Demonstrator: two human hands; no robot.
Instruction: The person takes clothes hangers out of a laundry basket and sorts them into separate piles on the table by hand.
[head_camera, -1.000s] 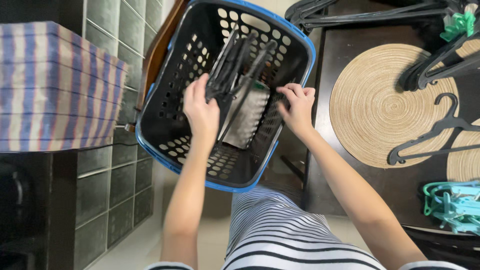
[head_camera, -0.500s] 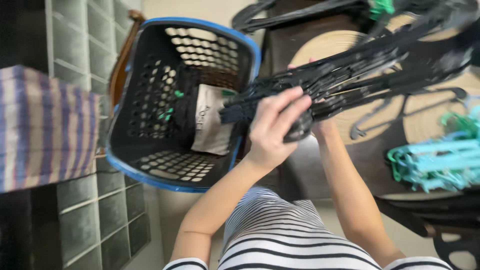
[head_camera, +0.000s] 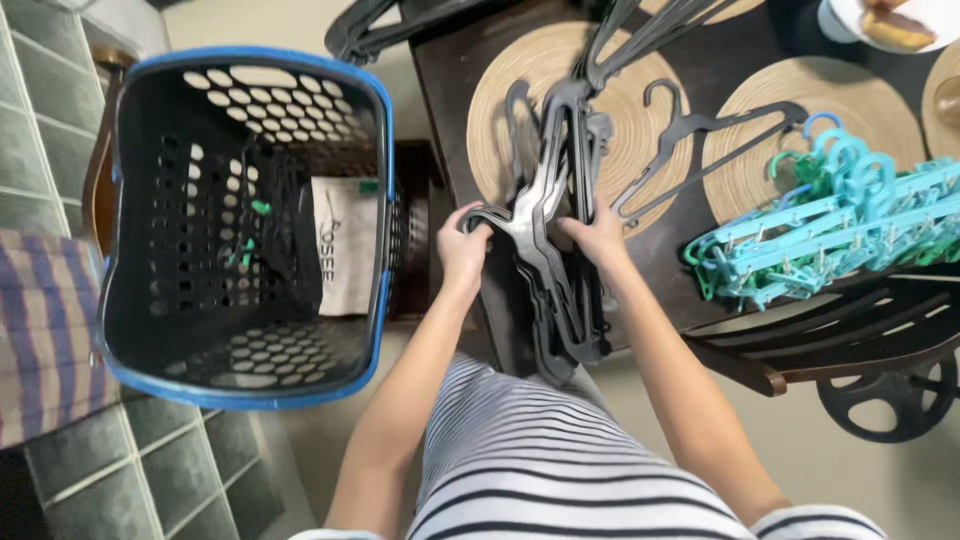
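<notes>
A bundle of black plastic clothes hangers (head_camera: 552, 240) stands over the near edge of a dark wooden table (head_camera: 450, 90). My left hand (head_camera: 463, 248) grips the bundle's left side and my right hand (head_camera: 597, 236) grips its right side. The hooks point away from me, over a round woven placemat (head_camera: 640, 130). The bundle's lower ends hang past the table edge toward my striped lap.
A black laundry basket with a blue rim (head_camera: 375, 120) stands left of the table, holding a white bag (head_camera: 348, 255). Loose black hangers (head_camera: 700, 135), a teal clip hanger rack (head_camera: 850, 225) and more placemats lie on the table. A dark chair (head_camera: 850, 340) is at right.
Both hands lifted the hanger bundle out of the basket and carried it right to the table edge. The view swung right, so the basket is now at the left.
</notes>
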